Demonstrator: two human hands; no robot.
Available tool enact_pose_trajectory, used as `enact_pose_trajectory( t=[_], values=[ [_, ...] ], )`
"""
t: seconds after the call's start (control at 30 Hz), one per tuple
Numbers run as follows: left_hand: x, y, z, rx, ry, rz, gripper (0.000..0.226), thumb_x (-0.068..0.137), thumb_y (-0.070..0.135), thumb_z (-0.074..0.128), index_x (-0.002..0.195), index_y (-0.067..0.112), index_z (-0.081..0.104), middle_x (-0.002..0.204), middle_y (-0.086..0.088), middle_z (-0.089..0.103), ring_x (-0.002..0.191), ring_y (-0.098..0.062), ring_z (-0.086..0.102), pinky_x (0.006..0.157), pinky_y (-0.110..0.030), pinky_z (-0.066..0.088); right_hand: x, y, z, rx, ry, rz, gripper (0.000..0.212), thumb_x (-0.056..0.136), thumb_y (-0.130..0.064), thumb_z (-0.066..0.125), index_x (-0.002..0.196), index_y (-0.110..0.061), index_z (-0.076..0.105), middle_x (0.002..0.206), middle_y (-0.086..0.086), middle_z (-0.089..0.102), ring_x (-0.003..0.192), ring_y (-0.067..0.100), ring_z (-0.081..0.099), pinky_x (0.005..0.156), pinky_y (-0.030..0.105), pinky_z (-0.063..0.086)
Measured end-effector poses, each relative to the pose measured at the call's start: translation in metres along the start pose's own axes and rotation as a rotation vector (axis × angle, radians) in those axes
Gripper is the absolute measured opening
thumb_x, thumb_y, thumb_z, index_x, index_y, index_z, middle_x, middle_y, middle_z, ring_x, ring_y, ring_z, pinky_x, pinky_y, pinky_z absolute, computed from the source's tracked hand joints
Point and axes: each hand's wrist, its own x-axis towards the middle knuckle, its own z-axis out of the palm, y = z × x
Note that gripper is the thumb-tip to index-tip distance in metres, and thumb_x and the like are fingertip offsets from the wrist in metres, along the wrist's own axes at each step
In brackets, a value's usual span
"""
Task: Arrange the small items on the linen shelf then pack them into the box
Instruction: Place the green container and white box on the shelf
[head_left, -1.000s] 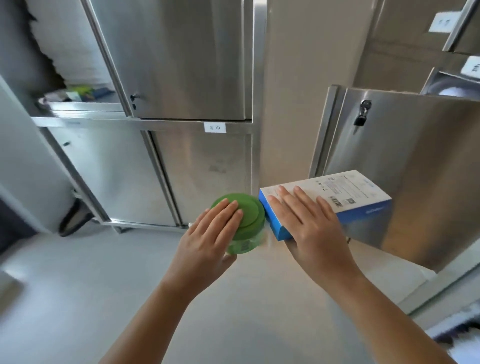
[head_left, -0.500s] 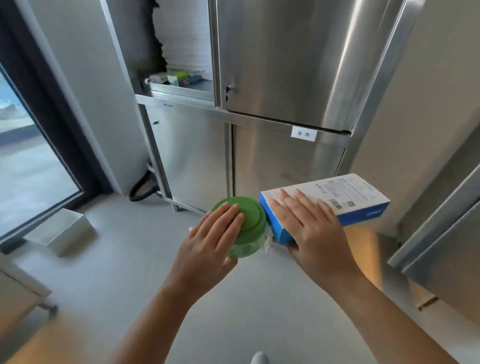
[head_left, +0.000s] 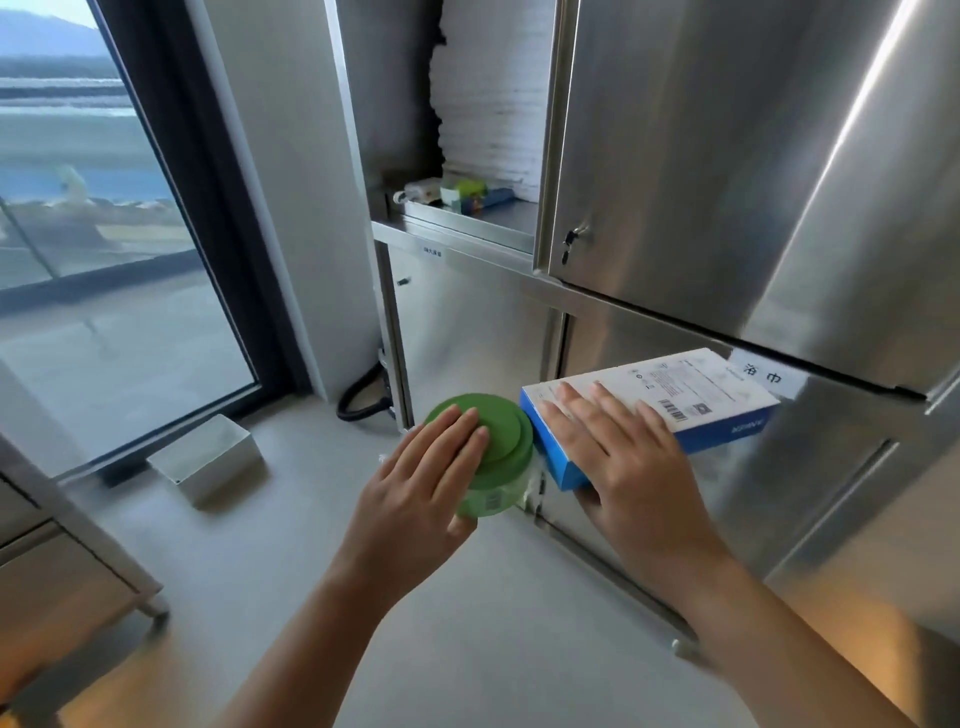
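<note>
Head cam, near to far. Left hand (head_left: 415, 493) grasps a green-lidded jar (head_left: 498, 441): fingers flat across the lid, thumb hooked under the body, jar carried in the air over the floor (head_left: 467, 623). Right hand (head_left: 623, 467) grasps a blue-and-white carton (head_left: 691, 400) just beside the jar. Its fingers are spread on the top face and the thumb tip shows under the near corner, so it's a clamp, not a rest. Can't tell if jar and carton actually touch.

Further out, lower left: small grey box (head_left: 208, 457) on the floor by the window (head_left: 78, 208). Can't tell if its top is open.

Furthest: linen shelf (head_left: 457, 228) in the open upper compartment. A few small items (head_left: 457, 195) sit in a loose cluster near its front edge, with folded white linen (head_left: 488, 104) stacked behind them. Cabinet door (head_left: 727, 156) to the right of it is closed.

Step, my read: transport leg. Two items are in hand, likely headed to the shelf to join the cluster. Arranging isn't finished and packing hasn't started. They could equally be going to the grey box; the frame doesn't settle it.

Next move needs:
- Raise both loads to shelf height and clear the ledge lip.
- Set one down first, since neither hand is free.
- Keep the jar level.
- The carton is long, so slide it in lengthwise beside the cluster.
</note>
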Motion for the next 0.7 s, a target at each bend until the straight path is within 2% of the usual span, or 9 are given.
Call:
enact_pose_trajectory(
  t=[0.13, 0.3, 0.57, 0.7],
  values=[
    [0.009, -0.037, 0.013, 0.039, -0.010, -0.047, 0.079, 0.055, 0.011, 0.082, 0.125, 0.005, 0.046, 0.126, -0.015, 0.058, 0.118, -0.031, 0.054, 0.097, -0.044, 0.046, 0.041, 0.003, 0.034, 0.027, -0.002, -0.052, 0.074, 0.054, -0.001, 0.085, 0.123, -0.006, 0.060, 0.126, 0.014, 0.059, 0.114, 0.037, 0.056, 0.088, 0.054, 0.047],
    [0.011, -0.099, 0.025, 0.092, -0.029, -0.080, 0.072, 0.051, 0.009, 0.083, 0.119, -0.001, 0.061, 0.126, -0.016, 0.058, 0.118, -0.032, 0.054, 0.094, -0.045, 0.047, 0.092, -0.010, 0.080, 0.067, 0.008, -0.096, 0.074, 0.053, -0.002, 0.086, 0.122, -0.006, 0.060, 0.125, 0.014, 0.060, 0.112, 0.038, 0.057, 0.086, 0.055, 0.046],
    [0.012, -0.233, 0.041, 0.072, -0.052, -0.068, 0.083, 0.052, 0.011, 0.083, 0.126, 0.006, 0.045, 0.127, -0.013, 0.057, 0.121, -0.029, 0.051, 0.101, -0.041, 0.040, 0.191, -0.055, 0.158, 0.067, -0.006, -0.103, 0.076, 0.050, -0.002, 0.088, 0.122, -0.006, 0.061, 0.125, 0.014, 0.060, 0.112, 0.038, 0.057, 0.085, 0.056, 0.048],
    [0.021, -0.296, 0.048, 0.030, -0.070, -0.032, 0.085, 0.051, 0.012, 0.084, 0.126, 0.006, 0.046, 0.127, -0.013, 0.057, 0.122, -0.027, 0.050, 0.101, -0.042, 0.041, 0.234, -0.069, 0.188, 0.056, -0.016, -0.080, 0.079, 0.047, -0.002, 0.089, 0.121, -0.007, 0.062, 0.124, 0.013, 0.060, 0.111, 0.037, 0.058, 0.085, 0.056, 0.049]
  ],
)
